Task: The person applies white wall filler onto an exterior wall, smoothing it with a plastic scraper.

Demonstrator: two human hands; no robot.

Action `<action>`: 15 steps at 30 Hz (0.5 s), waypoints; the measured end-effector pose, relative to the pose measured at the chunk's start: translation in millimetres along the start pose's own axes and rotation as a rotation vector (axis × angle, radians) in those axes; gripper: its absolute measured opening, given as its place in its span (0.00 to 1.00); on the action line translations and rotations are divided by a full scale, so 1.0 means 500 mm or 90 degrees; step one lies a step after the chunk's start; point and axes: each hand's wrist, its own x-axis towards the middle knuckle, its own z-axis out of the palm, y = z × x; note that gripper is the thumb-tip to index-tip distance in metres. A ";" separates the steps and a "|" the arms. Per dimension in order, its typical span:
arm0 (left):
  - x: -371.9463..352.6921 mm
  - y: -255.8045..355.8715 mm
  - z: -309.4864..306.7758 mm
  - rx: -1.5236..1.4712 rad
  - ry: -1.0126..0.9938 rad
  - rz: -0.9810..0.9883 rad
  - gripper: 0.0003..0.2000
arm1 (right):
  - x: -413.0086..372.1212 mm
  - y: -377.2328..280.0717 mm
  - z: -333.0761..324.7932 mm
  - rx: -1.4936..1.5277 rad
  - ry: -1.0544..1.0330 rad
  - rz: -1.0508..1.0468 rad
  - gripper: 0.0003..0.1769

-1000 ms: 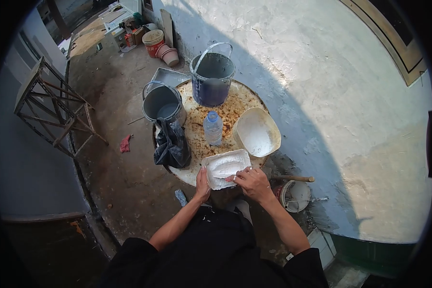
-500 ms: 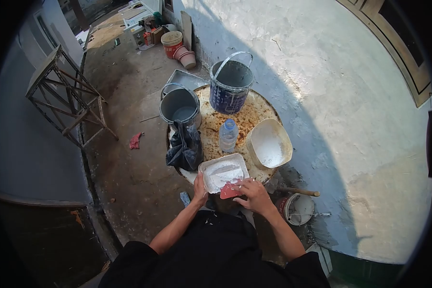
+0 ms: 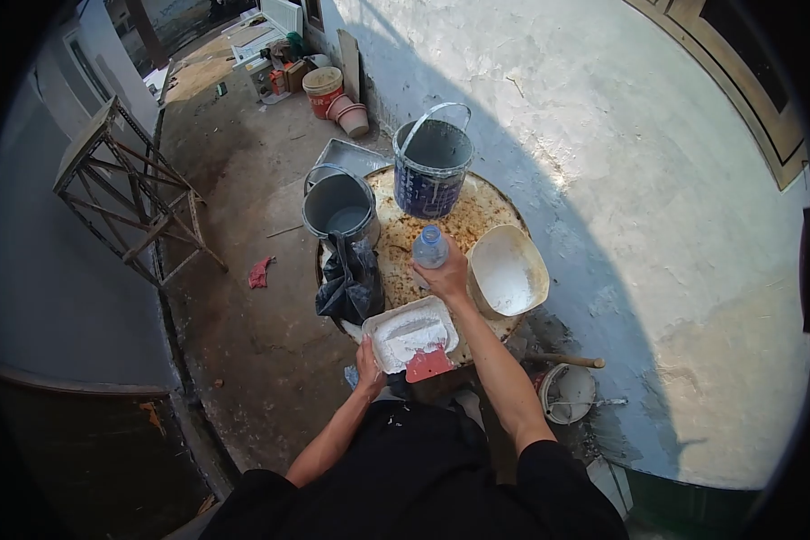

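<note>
My left hand (image 3: 369, 367) grips the left side of a small white tray (image 3: 374, 344) holding white powder. A red plastic scraper (image 3: 429, 364) lies at the tray's near edge, out of my hands. Beyond the tray, my right hand (image 3: 450, 274) is wrapped round a clear plastic water bottle (image 3: 430, 250) with a blue cap. The bottle stands upright on a rusty round drum top (image 3: 392, 241). Just right of this hand sits a cut-open beige tub (image 3: 501, 244) with white powder inside.
A dark blue bucket (image 3: 426, 189) and a grey bucket (image 3: 331, 214) stand on the drum, with a black plastic bag (image 3: 349, 286) in front. A plastered wall (image 3: 594, 171) rises at right, near a dirty pail (image 3: 567, 396). A metal stand (image 3: 135, 193) is at left.
My right hand has let go of the red scraper, leaving it at the tray, and has moved forward to grasp the bottle. The tray has shifted slightly left and tilted.
</note>
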 end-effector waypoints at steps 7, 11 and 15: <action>0.024 -0.029 -0.025 0.072 -0.005 0.004 0.25 | -0.006 -0.129 -0.139 -0.051 0.075 -0.084 0.29; 0.042 -0.060 -0.023 0.077 -0.004 -0.029 0.24 | -0.047 -0.222 -0.275 -0.121 -0.037 -0.071 0.29; 0.032 -0.044 0.045 0.079 -0.044 -0.074 0.24 | -0.133 -0.215 -0.346 -0.259 -0.170 -0.014 0.29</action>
